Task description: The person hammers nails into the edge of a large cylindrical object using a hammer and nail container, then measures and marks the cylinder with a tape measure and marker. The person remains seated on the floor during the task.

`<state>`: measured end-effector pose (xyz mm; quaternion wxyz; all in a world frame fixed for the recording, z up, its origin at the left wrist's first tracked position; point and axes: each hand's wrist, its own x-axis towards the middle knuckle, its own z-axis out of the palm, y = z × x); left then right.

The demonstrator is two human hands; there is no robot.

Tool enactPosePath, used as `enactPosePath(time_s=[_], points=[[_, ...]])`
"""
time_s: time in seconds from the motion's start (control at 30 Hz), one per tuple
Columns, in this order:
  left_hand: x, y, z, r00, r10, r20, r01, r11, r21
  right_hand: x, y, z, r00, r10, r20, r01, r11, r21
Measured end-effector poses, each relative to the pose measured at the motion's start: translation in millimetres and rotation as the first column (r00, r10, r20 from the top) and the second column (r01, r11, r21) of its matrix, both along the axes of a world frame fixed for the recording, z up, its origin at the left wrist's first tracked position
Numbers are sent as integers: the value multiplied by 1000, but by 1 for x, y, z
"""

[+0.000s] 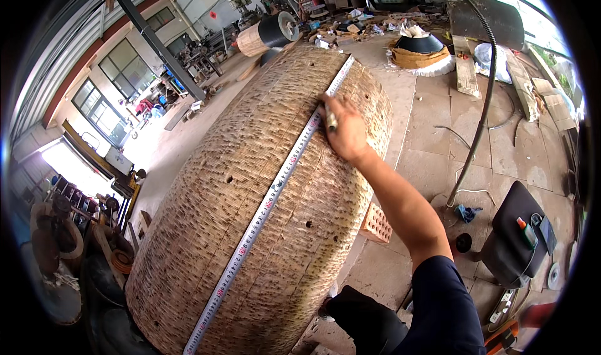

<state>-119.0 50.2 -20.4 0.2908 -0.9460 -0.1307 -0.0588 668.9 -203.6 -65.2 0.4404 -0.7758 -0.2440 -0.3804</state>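
Observation:
A large barrel-shaped wooden drum body (pixel 250 180) fills the middle of the view, lying on its side. Small chisel-like marks cover its pale brown surface, broken by a few dark holes. Along its length runs a white steel measuring tape (pixel 268 203), from the near lower edge to the far end. My right hand (pixel 344 126) rests on the drum beside the tape's far part, fingers closed round a short pen-like stick (pixel 332 121); its tip is hidden. Fine lines cross the wood alongside the tape. My left hand is out of view.
A perforated brick (pixel 376 223) sits against the drum's right side. Farther right stands a black chair (pixel 516 230) with a bottle and a phone on it. A dark hose (pixel 487 98) hangs down to the tiled floor. Planks (pixel 523 86) lie at the far right.

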Motion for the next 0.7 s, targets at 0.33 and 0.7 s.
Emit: enactPosePath(time_s=[0.33,0.7], points=[[26,13,19,888,390,243,-34,583,-812,3,18,15,995,61,78,-61,998,4],[-14,34,7,798,602,11,565,-743,-357,1,31,24,969,218,-118,-195,964,178]])
